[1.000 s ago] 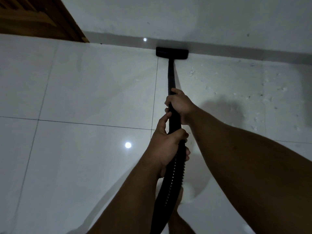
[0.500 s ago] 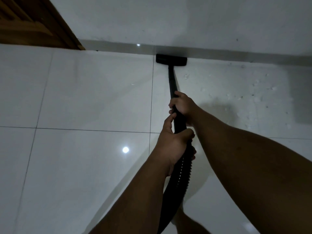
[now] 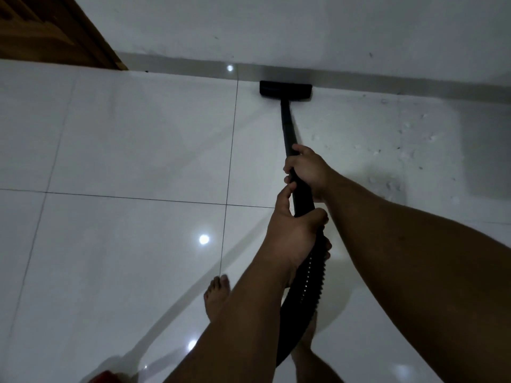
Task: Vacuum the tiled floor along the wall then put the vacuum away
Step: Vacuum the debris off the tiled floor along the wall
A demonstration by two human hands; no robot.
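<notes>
vacuum head (image 3: 286, 91): black, flat on the tiled floor (image 3: 132, 139), its far edge tight against the grey skirting (image 3: 177, 62) at the foot of the white wall (image 3: 276, 26), just right of a grout line.
wand (image 3: 287, 128): black tube running from the head back toward the camera, tilted up into the hands.
hose (image 3: 307, 286): ribbed black hose carrying on from the wand, curving down past the left forearm and out of sight behind it.
right hand (image 3: 307, 170): the forward one, fingers wrapped round the wand, knuckles up, a firm grip.
left hand (image 3: 296, 228): the rear one, fingers and thumb curled round the joint where wand meets hose, forefinger stretched along the tube toward the right hand; the 2 hands sit close together, nearly touching.
debris (image 3: 401, 150): pale crumbs and dark specks scattered over the tile to the right of the wand, reaching toward the skirting; the tiles to the left look glossy and clean.
bare foot (image 3: 217, 297): toes forward on the floor, just left of the left forearm; a 2nd foot shows partly below the hose.
wooden door frame (image 3: 55, 31): brown, top left corner, meeting the floor beside the skirting.
light spots: bright ceiling reflections on the glossy tiles.
red object (image 3: 106, 377): at the bottom edge, too cut off to tell what it is.
</notes>
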